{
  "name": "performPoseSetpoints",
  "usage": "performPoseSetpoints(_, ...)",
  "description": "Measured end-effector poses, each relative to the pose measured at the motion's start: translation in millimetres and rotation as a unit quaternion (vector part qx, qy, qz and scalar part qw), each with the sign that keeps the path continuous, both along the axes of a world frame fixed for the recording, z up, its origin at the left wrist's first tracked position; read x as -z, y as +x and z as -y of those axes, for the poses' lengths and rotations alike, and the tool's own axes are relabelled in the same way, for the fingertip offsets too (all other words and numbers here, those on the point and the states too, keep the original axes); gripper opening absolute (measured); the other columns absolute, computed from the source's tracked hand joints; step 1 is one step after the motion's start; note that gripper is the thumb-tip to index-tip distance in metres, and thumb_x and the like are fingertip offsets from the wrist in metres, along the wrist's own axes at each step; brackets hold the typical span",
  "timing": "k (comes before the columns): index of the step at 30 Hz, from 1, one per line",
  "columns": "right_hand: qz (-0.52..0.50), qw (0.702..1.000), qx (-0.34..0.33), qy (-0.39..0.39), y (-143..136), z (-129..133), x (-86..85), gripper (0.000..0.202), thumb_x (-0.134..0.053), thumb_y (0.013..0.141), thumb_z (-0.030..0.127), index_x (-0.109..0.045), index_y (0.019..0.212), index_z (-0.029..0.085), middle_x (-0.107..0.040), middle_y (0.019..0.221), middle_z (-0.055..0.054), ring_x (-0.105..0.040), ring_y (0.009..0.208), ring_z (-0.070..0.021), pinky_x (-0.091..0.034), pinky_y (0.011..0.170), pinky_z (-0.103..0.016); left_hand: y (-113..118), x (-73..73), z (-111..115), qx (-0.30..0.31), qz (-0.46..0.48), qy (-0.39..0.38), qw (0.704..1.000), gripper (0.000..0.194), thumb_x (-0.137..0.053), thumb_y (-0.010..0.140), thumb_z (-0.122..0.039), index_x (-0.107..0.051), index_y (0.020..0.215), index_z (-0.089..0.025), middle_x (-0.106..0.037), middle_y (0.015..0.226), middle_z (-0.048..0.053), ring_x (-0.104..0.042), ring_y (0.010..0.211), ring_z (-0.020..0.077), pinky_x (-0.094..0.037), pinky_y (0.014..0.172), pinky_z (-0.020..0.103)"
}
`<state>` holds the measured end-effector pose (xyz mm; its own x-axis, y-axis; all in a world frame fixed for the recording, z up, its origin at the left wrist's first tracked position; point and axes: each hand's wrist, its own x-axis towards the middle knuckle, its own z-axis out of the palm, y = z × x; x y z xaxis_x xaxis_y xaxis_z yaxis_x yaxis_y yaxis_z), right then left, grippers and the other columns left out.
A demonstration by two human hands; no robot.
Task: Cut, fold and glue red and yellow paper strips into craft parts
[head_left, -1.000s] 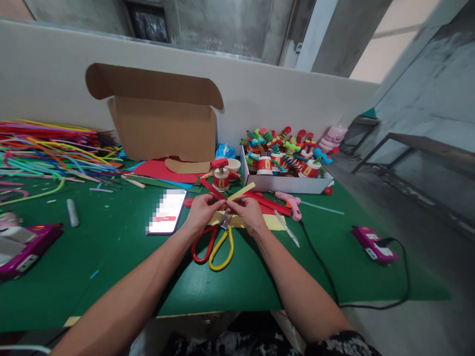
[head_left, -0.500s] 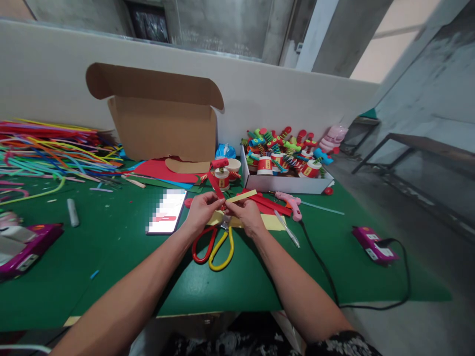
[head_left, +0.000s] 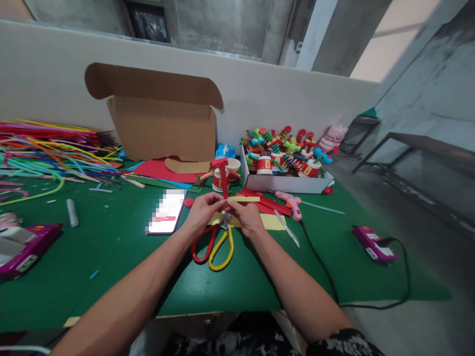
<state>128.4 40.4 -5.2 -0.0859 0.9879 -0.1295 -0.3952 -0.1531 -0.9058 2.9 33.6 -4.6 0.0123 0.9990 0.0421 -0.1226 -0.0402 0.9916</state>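
Note:
Near the middle of the green table, my left hand [head_left: 203, 209] is closed in a pinch on a red strip [head_left: 224, 182] that stands up from the fingertips. Touching it, my right hand [head_left: 245, 213] pinches the place where the red strip meets a yellow strip [head_left: 247, 199], which points right. Scissors [head_left: 221, 247] with one red and one yellow handle lie just below the hands. Yellow paper [head_left: 272, 222] lies partly under them. Beyond the fingers stands a small cup figure [head_left: 217, 181] with springy arms. Exactly how the two strips join is hidden by the fingertips.
A phone [head_left: 167, 212] lies left of the hands. To the right are a white pen [head_left: 287, 229] and a pink glue gun [head_left: 293, 202] with its black cord. Behind stand a white box [head_left: 287, 185] of figures and a cardboard box [head_left: 163, 126]. Colourful strips [head_left: 55, 148] pile up at left.
The red strip has swung from leaning left to nearly upright. The yellow strip has tilted down to almost level. Both hands stay nearly in place.

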Motion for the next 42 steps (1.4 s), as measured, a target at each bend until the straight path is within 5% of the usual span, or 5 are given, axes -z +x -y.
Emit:
performPoseSetpoints(20, 0.046, 0.997, 0.044, 0.036, 0, -1, -4.0, 0.019, -0.073, 0.057, 0.03, -0.062, 0.064, 0.016, -0.06, 0.053, 0.004, -0.055, 0.051, -0.0098, -0.046, 0.056, -0.023, -1, 0.6, -2, -0.005, 0.038, -0.025, 0.999, 0.025, -0.074, 0.06, -0.035, -0.063, 0.067, -0.013, -0.055, 0.053, -0.003, -0.043, 0.048, 0.0061, -0.031, 0.048, 0.019)
performPoseSetpoints(26, -0.104, 0.983, 0.152, 0.015, 24, -17, -14.1, 0.024, -0.063, 0.07, 0.04, -0.062, 0.066, 0.017, -0.061, 0.059, 0.003, -0.054, 0.049, -0.0081, -0.048, 0.054, -0.022, -2, -5.0, -4, -0.048, 0.117, -0.06, 0.99, 0.029, -0.078, 0.053, -0.034, -0.062, 0.065, -0.014, -0.054, 0.051, -0.003, -0.045, 0.047, 0.0067, -0.03, 0.045, 0.019)
performPoseSetpoints(31, -0.102, 0.992, 0.003, -0.07, 18, -14, -4.5, 0.012, -0.074, 0.059, 0.019, -0.062, 0.058, 0.015, -0.06, 0.051, 0.002, -0.054, 0.047, -0.008, -0.049, 0.057, -0.021, 1, -3.6, -3, -0.019, 0.133, -0.038, 0.99, 0.029, -0.078, 0.054, -0.035, -0.063, 0.066, -0.014, -0.056, 0.056, -0.001, -0.049, 0.051, 0.008, -0.037, 0.051, 0.02)
performPoseSetpoints(34, -0.104, 0.992, -0.059, -0.05, 10, -6, 0.5, 0.017, -0.078, 0.055, 0.023, -0.067, 0.065, 0.015, -0.066, 0.061, -0.001, -0.059, 0.056, -0.0106, -0.051, 0.065, -0.025, 1, 1.0, -3, -0.011, 0.106, -0.024, 0.994, 0.029, -0.076, 0.058, -0.037, -0.063, 0.069, -0.013, -0.059, 0.061, 0.001, -0.051, 0.055, 0.0096, -0.039, 0.055, 0.022)
performPoseSetpoints(42, -0.107, 0.993, -0.053, -0.024, 7, -4, 0.7, 0.029, -0.083, 0.046, 0.025, -0.067, 0.068, 0.016, -0.064, 0.058, 0.002, -0.058, 0.056, -0.01, -0.05, 0.068, -0.026, 1, 6.4, -4, 0.008, 0.072, -0.003, 0.997, 0.03, -0.075, 0.06, -0.038, -0.063, 0.072, -0.014, -0.06, 0.063, 0.001, -0.053, 0.057, 0.011, -0.04, 0.056, 0.023)
